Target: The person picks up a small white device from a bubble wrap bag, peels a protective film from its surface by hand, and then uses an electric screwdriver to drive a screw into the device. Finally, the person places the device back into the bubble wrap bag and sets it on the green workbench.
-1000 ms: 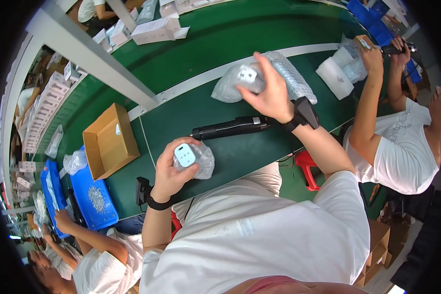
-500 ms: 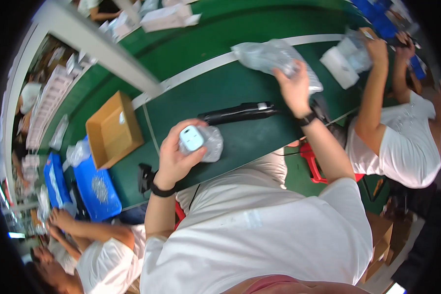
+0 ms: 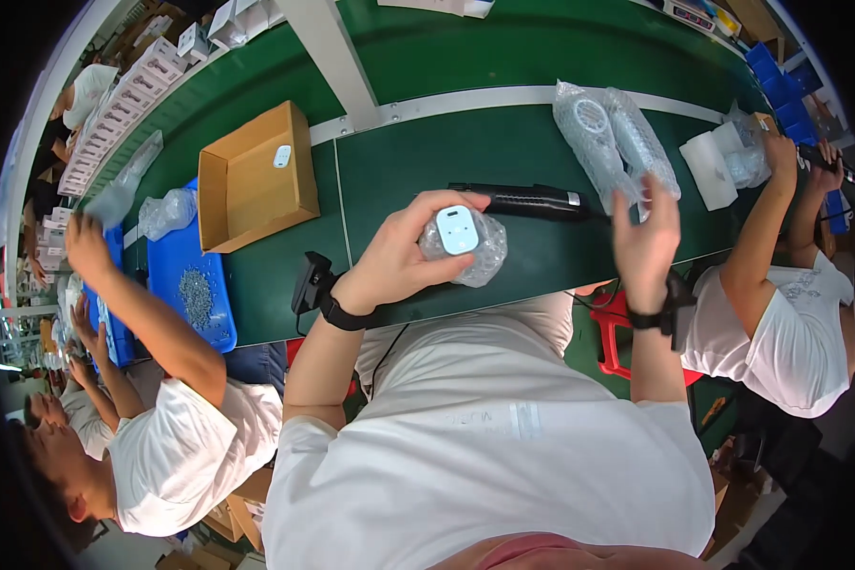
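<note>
My left hand [image 3: 410,249] is closed round a bundle of clear bubble wrap [image 3: 484,258]. On top of it shows a small white rounded device [image 3: 458,230] with a dark slot and small marks, my thumb and fingers at its sides. My right hand [image 3: 648,242] is at the near end of two long bubble-wrapped pieces [image 3: 594,133] lying on the bench. Its fingers are apart and slightly blurred, and I see nothing held in them. Whether the fingertips touch the wrap I cannot tell. Between my hands, farther off, lies a black electric screwdriver [image 3: 522,201].
An open cardboard box [image 3: 256,190] with a small white piece inside stands left on the green bench [image 3: 389,161]. Beside it is a blue tray [image 3: 220,323] of small metal parts. Co-workers sit on both sides; white wrapped items [image 3: 711,176] lie at the right.
My right hand has come off the middle of the bubble-wrapped pieces toward me. My left hand keeps the wrapped device. The view has shifted, and the left co-worker's arm is now raised.
</note>
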### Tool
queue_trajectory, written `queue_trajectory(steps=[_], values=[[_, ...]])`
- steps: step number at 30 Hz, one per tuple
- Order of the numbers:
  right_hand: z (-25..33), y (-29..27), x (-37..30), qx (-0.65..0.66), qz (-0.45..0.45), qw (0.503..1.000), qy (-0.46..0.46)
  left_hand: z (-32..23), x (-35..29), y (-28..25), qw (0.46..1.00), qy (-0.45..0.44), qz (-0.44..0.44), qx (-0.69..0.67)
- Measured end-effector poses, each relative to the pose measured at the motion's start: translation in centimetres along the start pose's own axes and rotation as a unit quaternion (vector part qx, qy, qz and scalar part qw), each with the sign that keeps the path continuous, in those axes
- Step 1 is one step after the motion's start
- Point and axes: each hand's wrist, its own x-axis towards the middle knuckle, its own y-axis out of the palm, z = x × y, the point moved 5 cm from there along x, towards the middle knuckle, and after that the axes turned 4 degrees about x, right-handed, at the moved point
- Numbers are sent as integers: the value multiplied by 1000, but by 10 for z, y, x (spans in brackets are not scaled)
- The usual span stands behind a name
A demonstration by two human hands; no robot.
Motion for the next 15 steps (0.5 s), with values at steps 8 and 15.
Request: queue_trajectory(steps=[8,15], values=[[60,31,-28,2,211,967,-141,-18,-2,-16,997,-2,27,67],[44,50,-9,-15,282,951,-123,-18,5,-11,996,35,7,75]])
